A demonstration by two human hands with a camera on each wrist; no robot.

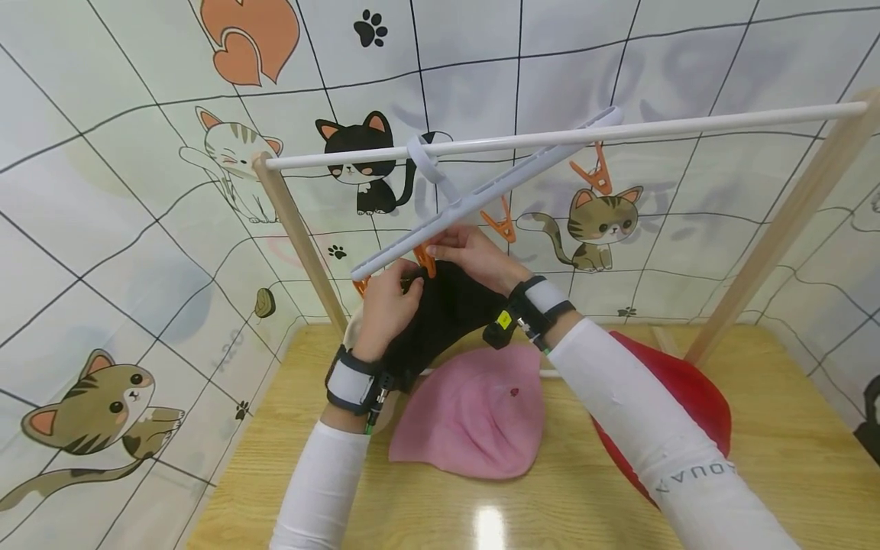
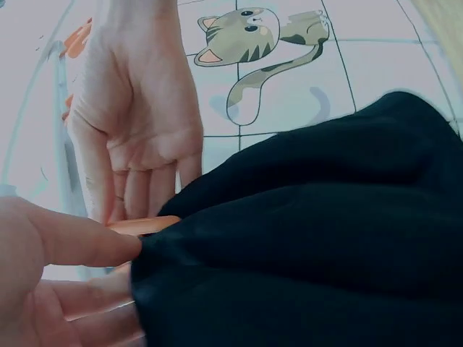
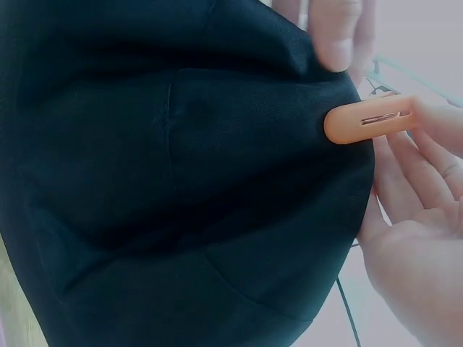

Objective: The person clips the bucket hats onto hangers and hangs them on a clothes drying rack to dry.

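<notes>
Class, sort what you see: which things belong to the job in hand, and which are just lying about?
In the job:
black cloth, pinched by the left hand
orange clip on its edge, held by the right hand
hanger
white rail bearing the hanger

Apparently just lying about, perhaps for later:
pink hat
red fabric item, partly hidden
</notes>
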